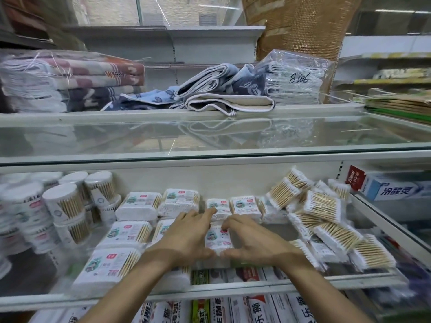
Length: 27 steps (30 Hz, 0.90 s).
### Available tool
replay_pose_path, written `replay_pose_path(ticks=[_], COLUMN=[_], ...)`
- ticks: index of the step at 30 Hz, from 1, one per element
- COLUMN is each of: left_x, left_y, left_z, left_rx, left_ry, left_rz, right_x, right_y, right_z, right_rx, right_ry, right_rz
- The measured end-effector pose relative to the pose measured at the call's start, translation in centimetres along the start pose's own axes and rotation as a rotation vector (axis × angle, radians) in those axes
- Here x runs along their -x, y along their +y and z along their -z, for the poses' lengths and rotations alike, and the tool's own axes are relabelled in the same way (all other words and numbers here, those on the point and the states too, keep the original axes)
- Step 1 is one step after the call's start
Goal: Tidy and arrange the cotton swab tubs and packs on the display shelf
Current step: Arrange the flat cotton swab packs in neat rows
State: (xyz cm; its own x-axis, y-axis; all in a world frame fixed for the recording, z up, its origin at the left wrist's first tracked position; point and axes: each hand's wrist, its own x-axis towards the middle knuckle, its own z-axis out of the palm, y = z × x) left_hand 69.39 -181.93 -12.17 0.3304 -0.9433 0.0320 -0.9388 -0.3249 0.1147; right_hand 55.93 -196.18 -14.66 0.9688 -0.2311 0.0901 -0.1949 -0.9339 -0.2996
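Both hands reach onto the glass display shelf [210,291]. Between them lies a small labelled swab pack [218,238]. My left hand [186,236] touches its left side with fingers stretched forward, the thumb at its near edge. My right hand [251,241] holds its right side, fingers curved over the top corner and thumb at the near edge. Rows of labelled packs [129,233] lie to the left and behind. Round swab tubs [63,203] stand stacked at the far left. A loose heap of swab packs [324,220] lies tumbled at the right.
Toothpaste boxes [391,187] lie on the right-hand shelf and more boxes [233,308] fill the shelf below. A glass shelf above [210,136] carries folded towels [210,94] and bagged towels [293,80]. The glass front lip runs just below my wrists.
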Motion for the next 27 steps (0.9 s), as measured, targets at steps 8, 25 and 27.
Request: replay_pose_path(ticks=[8, 25, 27], left_x=[0.4, -2.6, -2.6], left_y=[1.0, 11.9, 10.7], left_z=[0.5, -2.3, -1.2], left_rx=[0.151, 0.396, 0.629], left_ry=[0.103, -0.076, -0.142], left_rz=[-0.067, -0.192, -0.138], right_x=[1.6, 6.8, 6.8], right_y=[1.4, 7.6, 7.6], right_z=[2.4, 6.5, 6.5], right_rx=[-0.137, -0.680, -0.747], right_ry=[0.214, 0.818, 0.811], right_rz=[-0.101, -0.281, -0.238])
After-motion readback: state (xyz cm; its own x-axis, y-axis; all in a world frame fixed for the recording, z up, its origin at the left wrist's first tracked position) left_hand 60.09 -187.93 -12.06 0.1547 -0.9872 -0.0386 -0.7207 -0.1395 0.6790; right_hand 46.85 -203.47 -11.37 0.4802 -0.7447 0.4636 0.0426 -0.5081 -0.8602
